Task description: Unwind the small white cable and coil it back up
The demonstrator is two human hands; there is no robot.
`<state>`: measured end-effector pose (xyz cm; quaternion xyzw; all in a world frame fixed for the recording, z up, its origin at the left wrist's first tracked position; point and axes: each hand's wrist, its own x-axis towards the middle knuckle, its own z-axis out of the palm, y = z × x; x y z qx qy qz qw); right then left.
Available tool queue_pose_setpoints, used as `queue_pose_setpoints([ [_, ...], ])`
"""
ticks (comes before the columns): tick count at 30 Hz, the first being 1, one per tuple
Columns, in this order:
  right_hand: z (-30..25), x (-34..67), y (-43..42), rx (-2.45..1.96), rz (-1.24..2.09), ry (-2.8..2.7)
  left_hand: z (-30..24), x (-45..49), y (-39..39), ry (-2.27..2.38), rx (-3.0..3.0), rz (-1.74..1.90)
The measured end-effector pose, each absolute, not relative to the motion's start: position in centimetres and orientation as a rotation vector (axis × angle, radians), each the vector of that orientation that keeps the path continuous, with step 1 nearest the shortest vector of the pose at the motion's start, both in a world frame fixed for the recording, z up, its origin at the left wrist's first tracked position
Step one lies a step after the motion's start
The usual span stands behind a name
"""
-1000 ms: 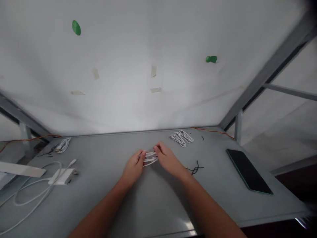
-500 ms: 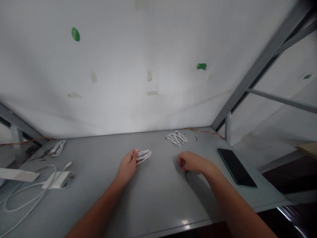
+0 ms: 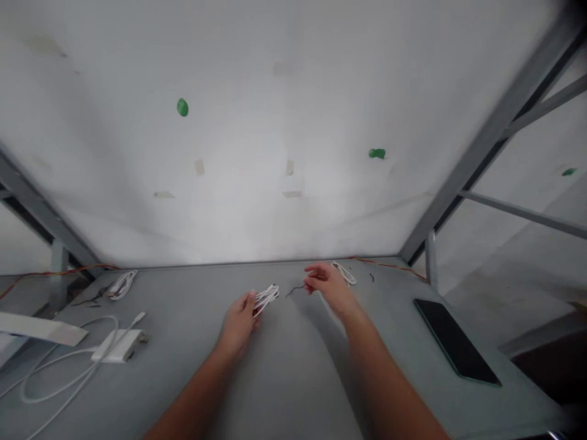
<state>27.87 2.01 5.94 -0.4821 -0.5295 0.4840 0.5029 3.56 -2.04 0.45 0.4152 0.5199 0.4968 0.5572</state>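
Note:
My left hand is closed on a folded bundle of white cable, whose loops stick out to the right of the thumb. My right hand pinches one end of a thin black twist tie. The tie's free end points left, toward the bundle, with a small gap between them. Behind my right hand lies another coiled white cable, partly hidden by that hand.
A black phone or tablet lies at the right. On the left are a white charger with a loose cable, another coiled cable, dark ties and a white strip-like object. A wall stands behind the grey table.
My right hand has lifted off the table and moved up and left, bringing the black tie near the white cable. My left hand keeps its hold. The camera view has shifted.

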Motion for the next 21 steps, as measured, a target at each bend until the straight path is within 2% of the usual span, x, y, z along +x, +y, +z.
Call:
queue_pose_setpoints([
  [3,2.9,24.1,2.1,-1.236,1.056,-0.985,0.8,3.3,-2.0,1.166,0.822,1.273],
  [6,0.9,20.8,1.2,-1.252,0.967,-0.948,1.2,3.4,-2.1,1.119,0.738,1.285],
  [15,0.8,17.6,-2.6,-1.046,0.755,-1.603,1.7,3.7,-2.3,0.969,0.56,1.231],
  [21,0.8,17.9,-2.8,-0.959,0.574,-1.869,1.7,3.0,-2.0,1.093,0.809,1.216],
])
